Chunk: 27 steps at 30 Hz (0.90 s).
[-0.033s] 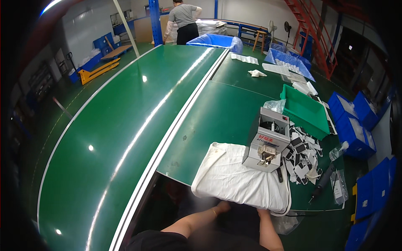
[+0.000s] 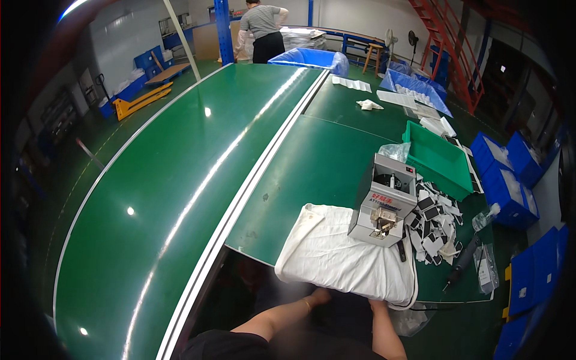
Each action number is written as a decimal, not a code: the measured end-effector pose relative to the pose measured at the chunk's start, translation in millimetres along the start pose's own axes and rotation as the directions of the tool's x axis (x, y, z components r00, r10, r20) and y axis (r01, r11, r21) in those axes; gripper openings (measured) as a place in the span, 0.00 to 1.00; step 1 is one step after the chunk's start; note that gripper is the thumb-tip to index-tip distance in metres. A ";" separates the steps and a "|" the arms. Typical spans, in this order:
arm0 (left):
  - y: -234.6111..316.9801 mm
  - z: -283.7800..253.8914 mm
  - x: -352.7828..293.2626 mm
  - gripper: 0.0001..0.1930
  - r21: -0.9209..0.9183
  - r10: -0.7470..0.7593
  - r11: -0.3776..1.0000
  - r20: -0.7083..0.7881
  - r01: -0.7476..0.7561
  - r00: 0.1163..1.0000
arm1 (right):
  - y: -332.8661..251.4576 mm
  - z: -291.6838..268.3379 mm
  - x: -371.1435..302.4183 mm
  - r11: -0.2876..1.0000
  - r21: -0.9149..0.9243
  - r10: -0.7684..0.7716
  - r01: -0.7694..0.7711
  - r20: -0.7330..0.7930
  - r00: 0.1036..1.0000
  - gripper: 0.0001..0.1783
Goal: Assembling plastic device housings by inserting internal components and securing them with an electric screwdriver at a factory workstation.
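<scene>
My left hand [image 2: 321, 296] is low in front of the table, just below the front edge of a folded white cloth [image 2: 336, 258]. Its fingers are mostly hidden from view. My right hand [image 2: 377, 305] reaches up to the cloth's front edge, and its fingertips disappear beneath it. Whether either hand grips anything does not show. On the cloth's right half stands a grey box-shaped machine [image 2: 384, 201], which looks like a screw feeder, with a round opening on top and a metal outlet in front. A small black tool [image 2: 401, 250] lies beside it.
Right of the machine lies a pile of small black and white pieces [image 2: 437, 225]. Beyond it is a green tray [image 2: 441, 162]. A dark electric screwdriver [image 2: 462, 264] and a clear bag [image 2: 485, 268] lie at the right edge. A green conveyor belt [image 2: 174, 180] runs along the left.
</scene>
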<state>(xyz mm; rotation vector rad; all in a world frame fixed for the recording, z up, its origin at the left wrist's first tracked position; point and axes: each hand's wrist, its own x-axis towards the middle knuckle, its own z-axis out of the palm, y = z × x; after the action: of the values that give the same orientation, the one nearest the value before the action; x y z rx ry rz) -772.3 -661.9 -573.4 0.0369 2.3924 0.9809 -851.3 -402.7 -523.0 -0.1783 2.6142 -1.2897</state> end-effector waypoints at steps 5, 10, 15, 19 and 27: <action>-12.7 17.7 2.6 0.26 -0.373 0.049 0.914 -0.279 -0.156 0.959 | -43.6 -18.1 -28.3 0.993 -0.109 0.046 -0.034 0.106 0.993 0.35; 6.9 5.7 -13.5 0.29 -0.810 -0.160 0.550 0.136 0.202 0.978 | -138.4 -54.8 -57.6 0.941 -0.325 0.218 -0.097 0.358 0.908 0.34; 32.0 -17.3 -45.2 0.31 -0.861 -0.249 0.331 0.315 0.386 0.916 | -153.3 -48.1 -68.1 0.978 -0.187 0.159 -0.092 0.386 0.909 0.31; 35.5 -30.0 -43.9 0.23 -0.702 -0.194 0.637 0.253 0.318 0.948 | -107.8 -11.9 -56.3 0.985 -0.174 0.026 0.014 0.227 0.974 0.30; 37.8 -43.1 -62.6 0.16 0.091 0.100 0.990 0.106 -0.110 0.989 | -114.4 9.1 -78.2 0.905 -0.398 -0.172 0.150 -0.021 0.985 0.17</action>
<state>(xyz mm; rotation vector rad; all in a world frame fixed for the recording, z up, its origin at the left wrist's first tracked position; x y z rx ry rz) -747.3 -675.8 -493.5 0.2451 2.3629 0.8873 -772.0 -463.2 -426.3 -0.4381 2.9349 -0.7987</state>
